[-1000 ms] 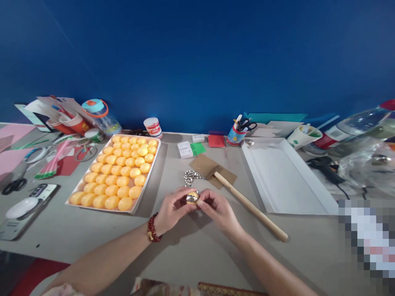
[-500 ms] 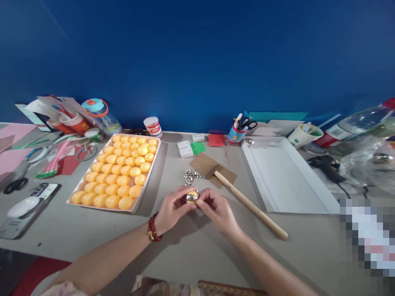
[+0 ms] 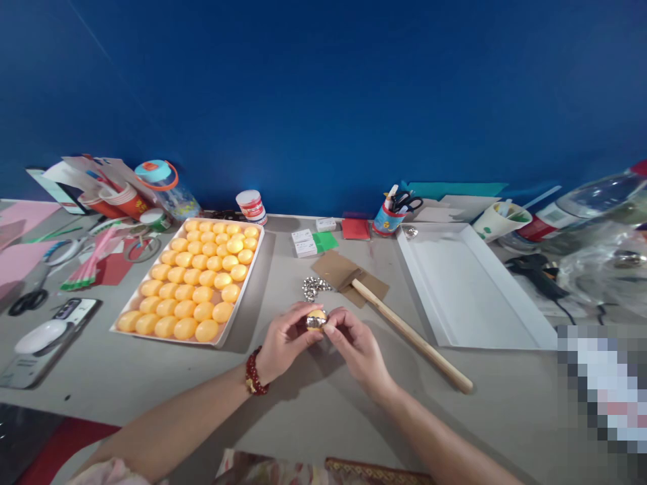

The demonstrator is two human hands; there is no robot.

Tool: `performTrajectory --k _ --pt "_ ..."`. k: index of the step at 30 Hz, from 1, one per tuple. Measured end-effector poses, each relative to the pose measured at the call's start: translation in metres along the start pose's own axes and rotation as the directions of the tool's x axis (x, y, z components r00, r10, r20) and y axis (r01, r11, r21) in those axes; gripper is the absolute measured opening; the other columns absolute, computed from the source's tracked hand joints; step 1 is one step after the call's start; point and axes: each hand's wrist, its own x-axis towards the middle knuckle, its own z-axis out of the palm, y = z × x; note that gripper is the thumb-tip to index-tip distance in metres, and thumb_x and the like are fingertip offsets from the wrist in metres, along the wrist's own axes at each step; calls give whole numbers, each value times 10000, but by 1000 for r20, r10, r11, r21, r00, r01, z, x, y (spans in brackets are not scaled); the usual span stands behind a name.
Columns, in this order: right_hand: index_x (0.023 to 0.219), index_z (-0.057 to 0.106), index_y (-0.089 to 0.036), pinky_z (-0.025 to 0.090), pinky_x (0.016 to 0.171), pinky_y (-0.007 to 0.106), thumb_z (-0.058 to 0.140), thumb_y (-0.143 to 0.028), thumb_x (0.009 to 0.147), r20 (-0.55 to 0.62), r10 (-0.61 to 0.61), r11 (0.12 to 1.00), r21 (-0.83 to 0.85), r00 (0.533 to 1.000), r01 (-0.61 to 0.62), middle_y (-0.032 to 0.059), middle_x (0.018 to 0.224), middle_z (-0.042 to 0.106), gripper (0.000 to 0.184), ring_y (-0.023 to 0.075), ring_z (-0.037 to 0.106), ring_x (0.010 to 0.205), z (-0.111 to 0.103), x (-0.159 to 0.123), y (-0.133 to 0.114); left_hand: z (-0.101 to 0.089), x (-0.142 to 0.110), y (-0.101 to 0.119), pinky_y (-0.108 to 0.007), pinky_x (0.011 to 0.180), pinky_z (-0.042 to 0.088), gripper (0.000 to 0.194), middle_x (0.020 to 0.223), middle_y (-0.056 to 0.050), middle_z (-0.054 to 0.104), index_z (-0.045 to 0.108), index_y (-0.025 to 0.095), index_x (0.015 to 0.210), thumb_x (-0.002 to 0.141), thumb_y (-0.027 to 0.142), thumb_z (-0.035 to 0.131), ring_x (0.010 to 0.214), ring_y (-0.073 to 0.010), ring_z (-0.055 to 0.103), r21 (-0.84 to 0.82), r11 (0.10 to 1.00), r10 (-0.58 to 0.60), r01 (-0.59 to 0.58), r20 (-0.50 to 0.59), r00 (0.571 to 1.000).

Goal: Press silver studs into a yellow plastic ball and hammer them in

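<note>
My left hand (image 3: 283, 342) is closed around the side of an orange ping-pong ball (image 3: 317, 313), thumb below and fingers above. A shiny silver band (image 3: 316, 323) runs across the middle of the ball. From the other side, my right hand (image 3: 356, 343) pinches at the band's right end, against the ball; the fingertips partly hide the contact. Just beyond my hands lies a small heap of shiny silver pieces (image 3: 316, 287), too small to make out singly. A hammer (image 3: 412, 337) with a wooden handle lies right of my right hand, its head on brown cardboard (image 3: 329, 267).
On the left, a shallow box (image 3: 220, 340) holds rows of orange balls. An open white tray (image 3: 470, 289) lies on the right. Small white boxes (image 3: 305, 248), a red paper square (image 3: 356, 229) and a pen cup (image 3: 388, 221) stand at the back, below a blue wall.
Both hands stay in nearly the same place around the ball, with only slight finger and ball movement. The whole view has shifted very slightly.
</note>
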Motion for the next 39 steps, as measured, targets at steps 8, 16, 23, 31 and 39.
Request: performTrajectory --k 8,16,23,31,39 --pt "811 550 -197 362 622 255 577 -467 941 36 32 999 31 999 -34 -5 765 505 301 142 466 686 -2 0 3 0 0 3 -338 924 541 339 1143 -101 674 672 201 1188 861 279 712 1050 -223 645 21 1000 22 -21 -13 1000" --pt "816 552 -190 360 622 251 590 -485 928 12 56 998 2 998 -56 -3 757 526 318 140 463 676 0 0 4 0 0 5 -350 929 540 329 1147 -99 682 668 209 1189 869 278 701 1056 -227 647 105 992 65 -63 -15 998" --pt "783 537 -198 368 595 238 601 -548 898 -42 98 994 51 994 -96 -13 715 512 374 136 444 646 6 -3 -4 -1 -1 6 -342 942 526 346 1153 -92 679 641 219 1225 884 258 682 1056 -218 640 189 978 88 -84 -10 996" --pt "782 541 -205 439 676 257 627 -541 882 -95 126 985 133 987 -113 6 753 572 360 162 526 720 13 -6 -7 0 -3 9 -350 941 519 333 1154 -98 677 644 227 1219 890 262 675 1069 -228 633 234 967 113 -105 -24 993" --pt "798 566 -197 430 582 244 626 -521 884 3 48 999 9 999 -48 1 724 568 340 142 517 635 0 1 -8 1 0 6 -323 908 536 330 1124 -88 683 673 211 1164 843 254 730 1044 -223 637 38 998 55 -52 -67 996"
